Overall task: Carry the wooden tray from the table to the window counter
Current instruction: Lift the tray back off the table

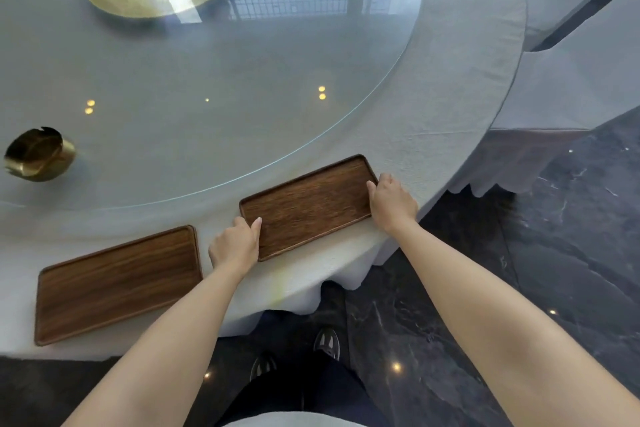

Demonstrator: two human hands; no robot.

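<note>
Two hands grip a tray at the table's edge

Both hands clamp one wooden tray by its short ends, left hand and right hand, near the table edge. Uneven lifting could tilt it. A second tray lies beside; a brass bowl sits farther off.

I note a dark marble floor with ceiling-light glints and covered chairs beside the clothed round table.

no legible text, labels or signs
</note>
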